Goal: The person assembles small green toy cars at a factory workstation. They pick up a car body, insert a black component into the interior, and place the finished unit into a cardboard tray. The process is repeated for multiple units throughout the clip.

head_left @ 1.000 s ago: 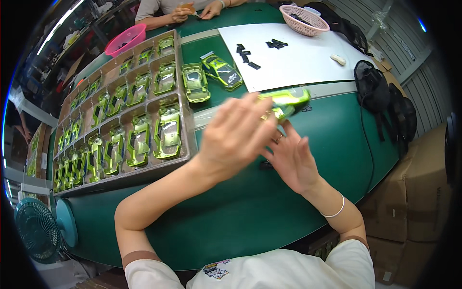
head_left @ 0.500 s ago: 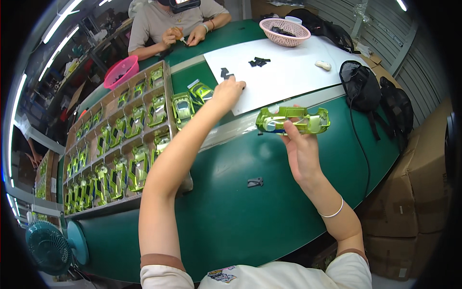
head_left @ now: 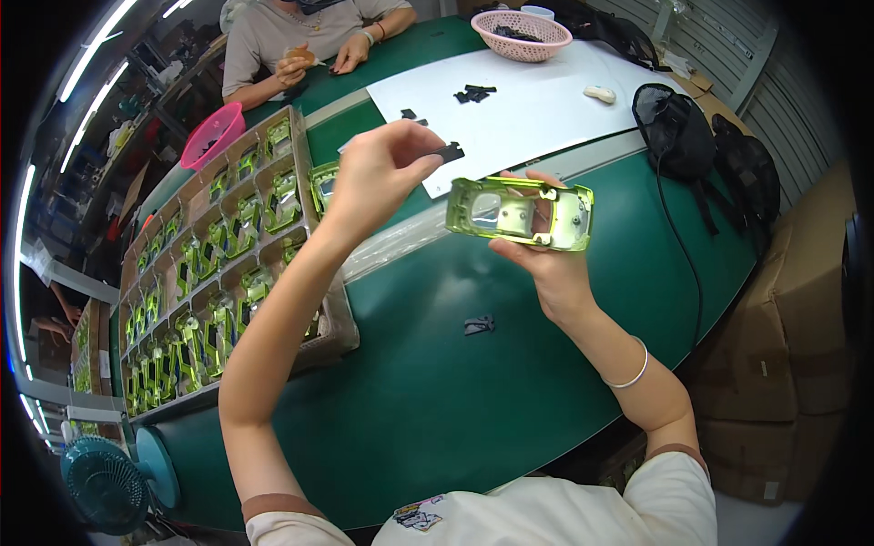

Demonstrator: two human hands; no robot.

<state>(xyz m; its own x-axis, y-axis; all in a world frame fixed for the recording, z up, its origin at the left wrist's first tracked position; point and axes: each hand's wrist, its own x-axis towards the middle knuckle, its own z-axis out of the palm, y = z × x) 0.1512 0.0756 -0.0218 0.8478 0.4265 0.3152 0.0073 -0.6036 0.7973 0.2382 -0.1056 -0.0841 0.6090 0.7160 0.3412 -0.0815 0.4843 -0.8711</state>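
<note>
My left hand (head_left: 375,177) pinches a small flat black plastic part (head_left: 448,152) between thumb and fingertips, just above the near edge of the white sheet. Beside it, my right hand (head_left: 557,264) grips a green toy car body shell (head_left: 514,215) by its sides, thumb on the near side and fingers on the far side. The hollow underside of the shell faces me, showing pale inner posts and openings. A gap separates the black part from the shell. On the green table below lies another small dark part (head_left: 478,325).
A divided carton (head_left: 341,320) of green car shells stands at left. The white sheet (head_left: 537,109) bears black parts (head_left: 474,93) and a pale mouse-shaped object (head_left: 600,94). Beyond are a pink basket (head_left: 521,36) and a co-worker (head_left: 300,50). A black bag (head_left: 671,127) sits right; a fan (head_left: 105,482), lower left.
My left hand has drawn back from the white sheet, now showing a black part in its fingers. My right hand has turned the shell so its hollow inside shows and shifted it left.
</note>
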